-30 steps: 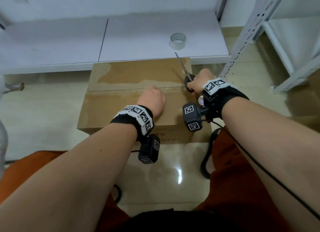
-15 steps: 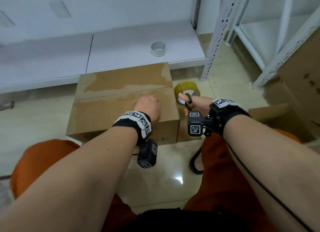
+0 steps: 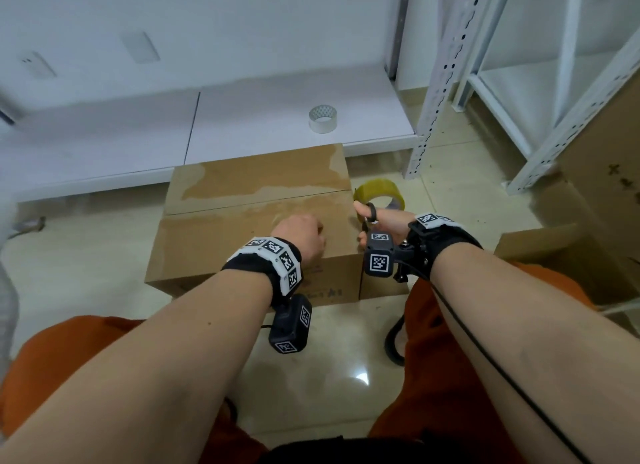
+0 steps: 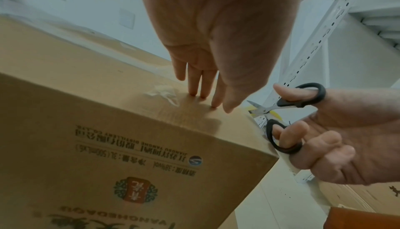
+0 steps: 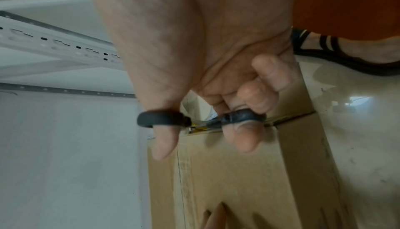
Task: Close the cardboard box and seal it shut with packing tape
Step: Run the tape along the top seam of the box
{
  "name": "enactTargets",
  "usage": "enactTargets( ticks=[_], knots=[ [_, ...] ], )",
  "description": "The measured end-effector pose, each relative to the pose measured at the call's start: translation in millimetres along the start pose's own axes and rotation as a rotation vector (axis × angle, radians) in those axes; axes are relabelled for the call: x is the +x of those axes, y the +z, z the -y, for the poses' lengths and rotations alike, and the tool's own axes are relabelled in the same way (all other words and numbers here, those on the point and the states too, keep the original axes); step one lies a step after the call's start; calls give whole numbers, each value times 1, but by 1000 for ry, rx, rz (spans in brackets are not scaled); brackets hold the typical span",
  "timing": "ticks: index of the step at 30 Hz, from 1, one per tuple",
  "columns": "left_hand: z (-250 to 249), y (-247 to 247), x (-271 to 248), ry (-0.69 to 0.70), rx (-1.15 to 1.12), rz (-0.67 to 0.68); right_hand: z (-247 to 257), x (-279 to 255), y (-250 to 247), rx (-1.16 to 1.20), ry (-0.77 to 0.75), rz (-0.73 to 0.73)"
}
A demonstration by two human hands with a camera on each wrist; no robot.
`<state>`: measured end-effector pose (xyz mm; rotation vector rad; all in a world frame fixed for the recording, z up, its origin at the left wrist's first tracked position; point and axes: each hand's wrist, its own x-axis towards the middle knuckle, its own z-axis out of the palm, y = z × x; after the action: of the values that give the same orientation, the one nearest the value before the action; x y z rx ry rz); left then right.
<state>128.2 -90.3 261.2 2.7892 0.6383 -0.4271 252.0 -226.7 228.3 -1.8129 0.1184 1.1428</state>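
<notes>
Cardboard box [image 3: 242, 228] lies closed; left hand [image 3: 301, 235] presses straight fingertips [image 4: 195, 89] near its right edge, where right hand [image 3: 384, 221] grips half-open scissors [image 4: 288, 106], fingers through both loops.

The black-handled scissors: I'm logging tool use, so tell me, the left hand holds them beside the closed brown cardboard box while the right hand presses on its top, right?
The hands are swapped. In the left wrist view, the right hand holds the black-handled scissors, and the left hand presses on the closed brown cardboard box.
</notes>
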Motion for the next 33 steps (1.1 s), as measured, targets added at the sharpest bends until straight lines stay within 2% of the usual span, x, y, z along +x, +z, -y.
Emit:
enactTargets(
  ticks=[10, 13, 16, 20, 23, 26, 29, 33],
  knots=[
    [-12, -19, 26, -32, 117, 51, 2, 18, 3, 178, 26, -12],
    [-21, -26, 37, -31, 126, 58, -7, 59, 0, 151, 43, -41],
    [-31, -35, 53, -23, 2, 40, -14, 94, -3, 151, 45, -65],
    [-53, -47, 72, 94, -66, 42, 4, 48, 0, 109, 19, 32],
    [-66, -54, 84, 142, -78, 149, 6, 46, -2, 66, 29, 105],
    [-71, -59, 100, 147, -97, 193, 10, 47, -3, -24, 75, 137],
    [-76, -56, 115, 194, -37, 223, 13, 40, -3, -51, 110, 216],
    [-82, -43, 126, 261, 122, 177, 7, 43, -3, 11, 80, 198]
  ],
)
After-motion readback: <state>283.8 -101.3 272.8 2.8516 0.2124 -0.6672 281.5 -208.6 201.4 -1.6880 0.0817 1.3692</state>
